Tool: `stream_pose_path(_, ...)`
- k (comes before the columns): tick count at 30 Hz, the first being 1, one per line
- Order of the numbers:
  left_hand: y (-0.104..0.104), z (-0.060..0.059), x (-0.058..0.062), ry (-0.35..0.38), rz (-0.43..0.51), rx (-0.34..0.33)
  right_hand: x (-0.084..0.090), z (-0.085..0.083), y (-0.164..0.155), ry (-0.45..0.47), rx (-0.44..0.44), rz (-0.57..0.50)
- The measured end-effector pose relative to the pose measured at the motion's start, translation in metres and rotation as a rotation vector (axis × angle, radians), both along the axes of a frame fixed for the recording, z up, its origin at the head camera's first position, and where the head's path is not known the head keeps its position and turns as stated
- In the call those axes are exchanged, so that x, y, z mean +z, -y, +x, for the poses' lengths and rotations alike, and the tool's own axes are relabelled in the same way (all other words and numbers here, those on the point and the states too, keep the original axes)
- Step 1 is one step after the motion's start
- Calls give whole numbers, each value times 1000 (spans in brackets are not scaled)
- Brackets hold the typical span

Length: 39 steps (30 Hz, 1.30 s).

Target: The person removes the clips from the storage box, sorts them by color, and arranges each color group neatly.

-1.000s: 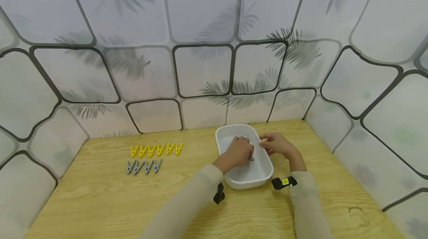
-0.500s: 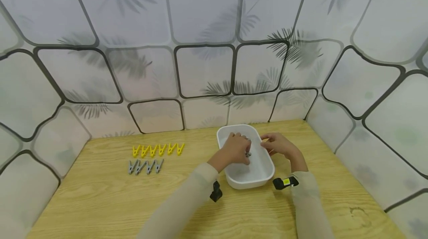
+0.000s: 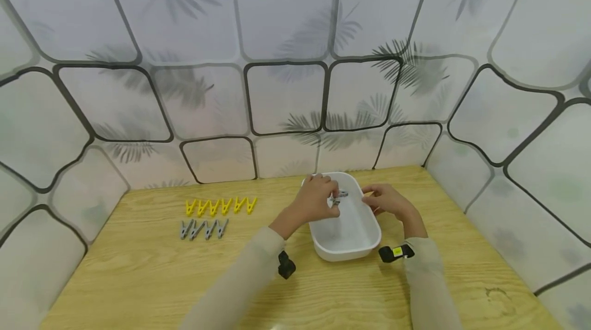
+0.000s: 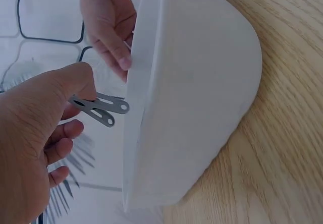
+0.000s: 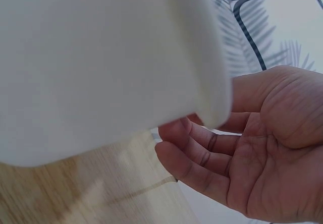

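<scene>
We find the person's left hand [image 3: 316, 197] raised over the far end of the white rounded-rectangular plastic tub [image 3: 367, 227], which stands on the light wooden tabletop [image 3: 138, 278]. Its thumb and fingers are curled and pinch a small grey metal-look clothes peg [image 3: 338, 196], held above the tub's interior and clear of the floor of the tub.

The left wrist view confirms what the head view leaves small: the left hand [image 4: 35, 133] grips the peg [image 4: 98, 108] by one end, the two looped handle tips pointing toward the tub's rim [image 4: 139, 82]. It also shows the fingers of the other hand [image 4: 108, 22] lying against the outside of that rim.

In the head view the right hand [image 3: 385, 200] rests at the tub's right rim, near the far end. The right wrist view shows this hand [image 5: 252, 153] from below, palm exposed, fingers [image 5: 194, 148] loosely bent and close to the tub's outer wall [image 5: 101, 57]; we see nothing held in it. Whether the fingertips press the wall we cannot tell from that view alone.

Only the head view shows the left part of the table: a row of six yellow plastic pegs [image 3: 220, 206], and just in front of it a row of four grey pegs [image 3: 204, 229], both well apart from the tub.
</scene>
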<state>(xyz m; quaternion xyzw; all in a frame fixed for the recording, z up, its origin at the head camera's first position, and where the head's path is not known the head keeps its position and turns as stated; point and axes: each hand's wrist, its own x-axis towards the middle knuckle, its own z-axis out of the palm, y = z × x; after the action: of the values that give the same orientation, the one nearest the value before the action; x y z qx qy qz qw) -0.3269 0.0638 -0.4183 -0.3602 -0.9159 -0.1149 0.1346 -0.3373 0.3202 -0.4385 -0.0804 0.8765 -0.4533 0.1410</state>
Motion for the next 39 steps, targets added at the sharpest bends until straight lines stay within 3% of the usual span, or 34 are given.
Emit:
stream_pose_path(9,45,2,1,-82,278,-7,3,4,1,-7,14,-2)
stream_pose_path(18,93,4,2,-210,486,88,3,5,2,3,7,1)
stream_pose_path(27,145,10,-8,-203,526,193,1,3,0,-9,13,-10)
stream_pose_path(39,194,34,-41,-270,501,269,2,6,1,-5,15,-19)
